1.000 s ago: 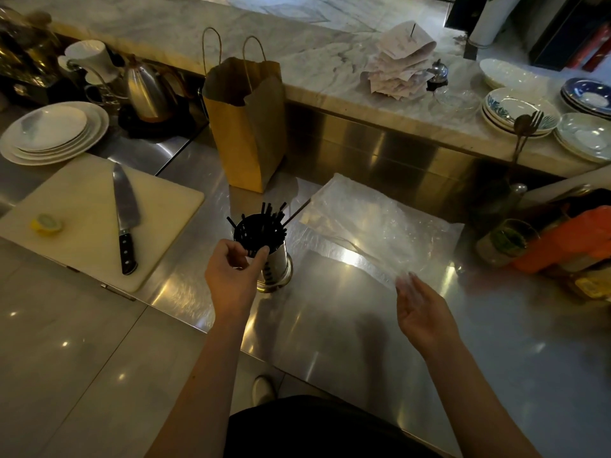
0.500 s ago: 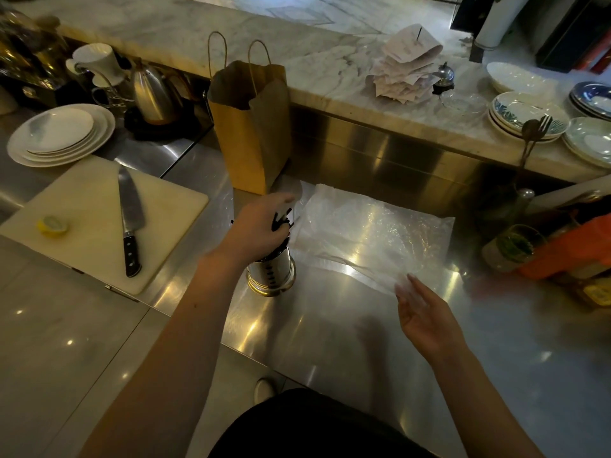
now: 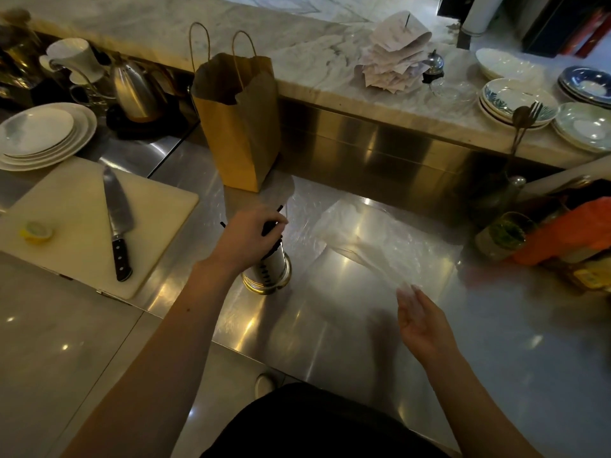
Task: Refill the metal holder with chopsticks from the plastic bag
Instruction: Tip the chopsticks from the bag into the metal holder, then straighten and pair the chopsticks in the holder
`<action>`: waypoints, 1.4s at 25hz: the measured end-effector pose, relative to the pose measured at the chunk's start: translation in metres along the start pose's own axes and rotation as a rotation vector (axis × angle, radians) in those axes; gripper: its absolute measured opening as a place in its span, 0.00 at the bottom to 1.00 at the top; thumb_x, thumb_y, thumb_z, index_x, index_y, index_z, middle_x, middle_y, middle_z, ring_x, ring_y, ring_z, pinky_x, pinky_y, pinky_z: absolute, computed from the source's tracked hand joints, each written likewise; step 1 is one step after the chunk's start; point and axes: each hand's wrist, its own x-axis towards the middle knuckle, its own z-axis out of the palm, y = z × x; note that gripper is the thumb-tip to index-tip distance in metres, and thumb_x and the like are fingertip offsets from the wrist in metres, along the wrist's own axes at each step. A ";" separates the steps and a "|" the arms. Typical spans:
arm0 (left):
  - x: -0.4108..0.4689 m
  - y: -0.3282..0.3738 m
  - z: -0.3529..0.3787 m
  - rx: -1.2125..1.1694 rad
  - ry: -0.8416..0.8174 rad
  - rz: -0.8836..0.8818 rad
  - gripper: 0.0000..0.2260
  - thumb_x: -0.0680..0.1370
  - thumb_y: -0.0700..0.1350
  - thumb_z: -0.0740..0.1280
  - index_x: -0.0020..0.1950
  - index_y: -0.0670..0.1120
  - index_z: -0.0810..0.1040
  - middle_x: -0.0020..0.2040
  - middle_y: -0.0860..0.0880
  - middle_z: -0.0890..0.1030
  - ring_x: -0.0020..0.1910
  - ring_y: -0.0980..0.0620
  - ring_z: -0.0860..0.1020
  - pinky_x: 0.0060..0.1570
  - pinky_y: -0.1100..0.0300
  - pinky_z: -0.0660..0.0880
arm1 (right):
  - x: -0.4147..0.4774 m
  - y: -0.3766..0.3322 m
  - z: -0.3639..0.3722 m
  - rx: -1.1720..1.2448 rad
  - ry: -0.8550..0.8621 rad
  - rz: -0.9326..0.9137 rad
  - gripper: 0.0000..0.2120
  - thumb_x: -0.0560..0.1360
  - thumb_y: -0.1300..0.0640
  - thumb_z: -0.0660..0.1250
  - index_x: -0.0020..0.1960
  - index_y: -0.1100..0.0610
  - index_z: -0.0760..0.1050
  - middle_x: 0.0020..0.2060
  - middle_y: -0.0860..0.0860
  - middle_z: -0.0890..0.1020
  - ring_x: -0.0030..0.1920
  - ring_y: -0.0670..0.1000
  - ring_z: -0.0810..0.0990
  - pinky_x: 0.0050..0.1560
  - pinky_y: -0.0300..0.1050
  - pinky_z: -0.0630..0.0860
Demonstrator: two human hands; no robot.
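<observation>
The metal holder (image 3: 271, 271) stands upright on the steel counter, a perforated shiny cylinder. Black chopsticks (image 3: 269, 226) stick out of its top. My left hand (image 3: 246, 236) lies over the top of the holder, fingers curled around the chopstick ends. The clear plastic bag (image 3: 380, 239) lies flat and looks empty to the right of the holder. My right hand (image 3: 421, 320) hovers at the bag's near corner, fingers apart, palm up; whether it touches the bag is unclear.
A brown paper bag (image 3: 239, 127) stands just behind the holder. Left lies a cutting board (image 3: 66, 233) with a knife (image 3: 115, 219) and a lemon piece (image 3: 35, 231). Stacked plates (image 3: 43, 135) and a kettle (image 3: 134, 90) sit far left. Jars and an orange packet (image 3: 562, 233) crowd the right.
My left hand rose from the holder's side to its top and now covers the chopstick ends. The right hand stayed by the bag's corner.
</observation>
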 end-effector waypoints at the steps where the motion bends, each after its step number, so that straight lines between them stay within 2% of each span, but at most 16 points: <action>1: -0.001 -0.002 0.000 -0.001 0.014 0.010 0.08 0.78 0.43 0.67 0.53 0.46 0.83 0.51 0.49 0.82 0.48 0.58 0.74 0.48 0.66 0.69 | 0.005 0.006 -0.001 -0.020 0.037 0.000 0.19 0.76 0.61 0.67 0.66 0.59 0.70 0.40 0.45 0.87 0.42 0.43 0.85 0.46 0.35 0.80; 2: -0.003 -0.003 -0.001 -0.004 0.027 0.011 0.08 0.77 0.42 0.67 0.53 0.46 0.83 0.51 0.49 0.82 0.48 0.58 0.74 0.47 0.68 0.67 | 0.012 0.014 -0.006 -0.026 0.055 0.006 0.16 0.80 0.61 0.61 0.67 0.59 0.69 0.37 0.44 0.86 0.41 0.41 0.85 0.49 0.35 0.79; 4: -0.005 -0.007 -0.002 -0.016 0.048 0.001 0.08 0.76 0.40 0.67 0.53 0.46 0.83 0.52 0.49 0.81 0.50 0.58 0.74 0.50 0.66 0.69 | 0.016 0.021 -0.004 -0.025 0.061 0.008 0.16 0.82 0.60 0.56 0.69 0.61 0.67 0.37 0.42 0.86 0.42 0.40 0.84 0.55 0.36 0.77; 6: -0.008 -0.009 -0.003 -0.021 0.063 -0.011 0.08 0.77 0.40 0.67 0.54 0.45 0.83 0.53 0.48 0.81 0.50 0.57 0.74 0.50 0.62 0.70 | 0.022 0.024 -0.004 0.004 0.118 0.033 0.14 0.81 0.59 0.59 0.65 0.61 0.71 0.40 0.48 0.87 0.41 0.45 0.85 0.45 0.37 0.81; 8: -0.010 -0.009 -0.003 -0.022 0.074 -0.005 0.08 0.78 0.43 0.67 0.54 0.45 0.83 0.53 0.48 0.81 0.51 0.55 0.76 0.50 0.62 0.69 | 0.025 0.027 -0.001 0.066 0.218 0.093 0.08 0.79 0.58 0.64 0.55 0.61 0.76 0.50 0.57 0.83 0.44 0.53 0.84 0.33 0.43 0.82; 11: -0.016 -0.009 -0.002 -0.010 0.105 0.019 0.09 0.79 0.46 0.66 0.55 0.45 0.84 0.55 0.48 0.81 0.55 0.52 0.76 0.53 0.62 0.67 | 0.020 0.032 0.003 -0.039 0.299 0.102 0.09 0.76 0.55 0.70 0.50 0.60 0.75 0.54 0.58 0.79 0.49 0.56 0.82 0.31 0.45 0.83; 14: -0.022 -0.012 -0.004 -0.012 0.147 0.041 0.11 0.79 0.47 0.66 0.57 0.45 0.83 0.58 0.46 0.80 0.57 0.50 0.74 0.56 0.58 0.68 | 0.016 0.037 0.006 -0.196 0.362 0.070 0.15 0.76 0.52 0.70 0.53 0.62 0.71 0.50 0.58 0.79 0.45 0.55 0.81 0.42 0.49 0.84; 16: -0.027 -0.016 -0.007 -0.054 0.159 0.037 0.16 0.77 0.52 0.67 0.61 0.46 0.80 0.62 0.46 0.77 0.61 0.51 0.72 0.61 0.56 0.69 | 0.016 0.044 0.002 -0.346 0.406 0.014 0.20 0.76 0.53 0.70 0.60 0.65 0.69 0.51 0.60 0.77 0.48 0.58 0.81 0.48 0.52 0.80; 18: -0.036 -0.020 -0.011 -0.111 0.161 0.000 0.24 0.74 0.56 0.70 0.67 0.47 0.75 0.68 0.46 0.72 0.65 0.54 0.68 0.64 0.63 0.65 | 0.017 0.052 0.002 -0.516 0.468 -0.065 0.25 0.76 0.53 0.69 0.64 0.69 0.67 0.53 0.61 0.76 0.50 0.60 0.80 0.48 0.54 0.79; 21: -0.053 -0.029 -0.014 -0.224 0.132 -0.089 0.37 0.69 0.53 0.77 0.73 0.48 0.66 0.75 0.48 0.63 0.70 0.59 0.59 0.65 0.74 0.55 | 0.016 0.062 0.005 -0.795 0.591 -0.175 0.35 0.76 0.50 0.69 0.73 0.66 0.58 0.68 0.65 0.69 0.65 0.64 0.72 0.64 0.58 0.71; 24: -0.066 -0.040 -0.012 -0.295 0.132 -0.145 0.46 0.65 0.52 0.79 0.77 0.48 0.59 0.77 0.51 0.57 0.74 0.58 0.55 0.69 0.73 0.52 | 0.012 0.068 0.016 -0.930 0.606 -0.341 0.38 0.75 0.50 0.70 0.76 0.62 0.54 0.73 0.64 0.63 0.71 0.65 0.65 0.70 0.58 0.65; 27: -0.070 -0.056 -0.007 -0.416 0.145 -0.180 0.50 0.63 0.52 0.80 0.77 0.57 0.52 0.76 0.56 0.58 0.74 0.55 0.58 0.73 0.57 0.59 | 0.004 0.079 0.035 -1.015 0.483 -0.529 0.38 0.75 0.51 0.70 0.77 0.57 0.54 0.74 0.60 0.63 0.73 0.61 0.64 0.71 0.57 0.63; 29: -0.069 -0.068 -0.003 -0.540 0.098 -0.226 0.53 0.61 0.55 0.81 0.73 0.67 0.47 0.71 0.66 0.57 0.72 0.59 0.60 0.70 0.59 0.61 | -0.004 0.087 0.058 -1.067 0.304 -0.569 0.38 0.75 0.50 0.70 0.77 0.54 0.53 0.74 0.56 0.65 0.72 0.57 0.65 0.70 0.52 0.65; 30: -0.067 -0.073 -0.002 -0.569 0.066 -0.249 0.54 0.60 0.57 0.81 0.73 0.68 0.45 0.70 0.67 0.58 0.71 0.61 0.60 0.68 0.60 0.61 | -0.008 0.092 0.072 -1.104 0.205 -0.576 0.39 0.74 0.49 0.71 0.77 0.53 0.54 0.74 0.55 0.66 0.72 0.55 0.66 0.68 0.50 0.65; 32: -0.060 -0.081 0.002 -0.591 -0.013 -0.295 0.55 0.60 0.55 0.81 0.76 0.62 0.47 0.69 0.62 0.62 0.69 0.60 0.63 0.66 0.60 0.64 | -0.015 0.100 0.099 -1.201 0.005 -0.578 0.42 0.72 0.46 0.72 0.77 0.53 0.54 0.74 0.52 0.65 0.72 0.52 0.66 0.68 0.49 0.65; 35: -0.051 -0.080 0.005 -0.544 -0.087 -0.306 0.46 0.61 0.52 0.82 0.73 0.51 0.61 0.66 0.55 0.71 0.65 0.55 0.70 0.66 0.51 0.71 | -0.020 0.109 0.133 -1.303 -0.239 -0.493 0.49 0.66 0.38 0.72 0.78 0.51 0.52 0.77 0.50 0.60 0.74 0.50 0.61 0.72 0.51 0.62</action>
